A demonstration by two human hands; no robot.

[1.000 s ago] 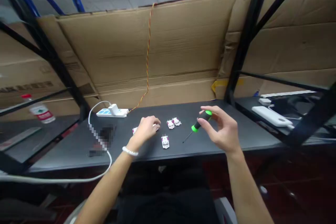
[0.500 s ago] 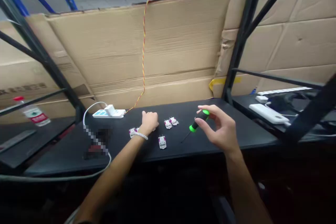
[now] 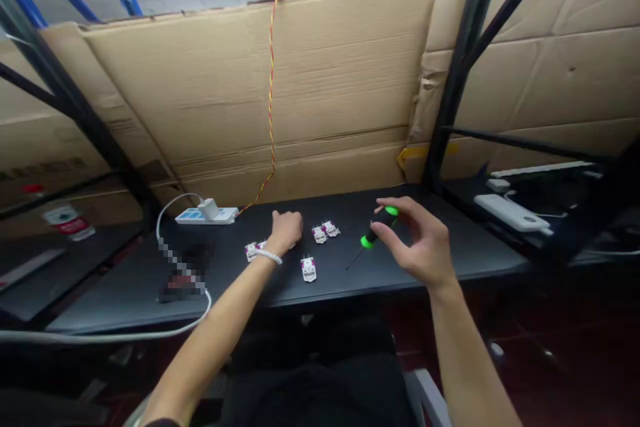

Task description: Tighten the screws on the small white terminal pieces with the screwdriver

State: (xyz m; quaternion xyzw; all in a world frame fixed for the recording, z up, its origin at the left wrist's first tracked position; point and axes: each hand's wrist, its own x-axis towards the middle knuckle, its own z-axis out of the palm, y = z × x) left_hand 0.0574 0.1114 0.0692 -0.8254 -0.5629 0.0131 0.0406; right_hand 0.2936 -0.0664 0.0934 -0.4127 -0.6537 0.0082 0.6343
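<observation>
The person's two hands are well apart over the black table (image 3: 350, 210); the right hand (image 3: 425, 240) grips the screwdriver (image 3: 383, 222) by its black and green handle, between thumb and fingers, the shaft slanting down and to the left; whether the tip touches the table cannot be told. The left hand (image 3: 287, 230) is bent over the table, back upward, its fingertips hidden; whether it holds anything cannot be told; a pale bracelet (image 3: 269, 254) circles its wrist.

One small white module (image 3: 309, 269) lies alone near the table's front edge, between the hands; a pair of modules (image 3: 319, 234) lies just behind it, side by side; more white parts (image 3: 251, 251) lie just left of the left hand, partly covered by the wrist; farther back, a plug (image 3: 209, 209) sits in the power strip (image 3: 187, 215).
</observation>
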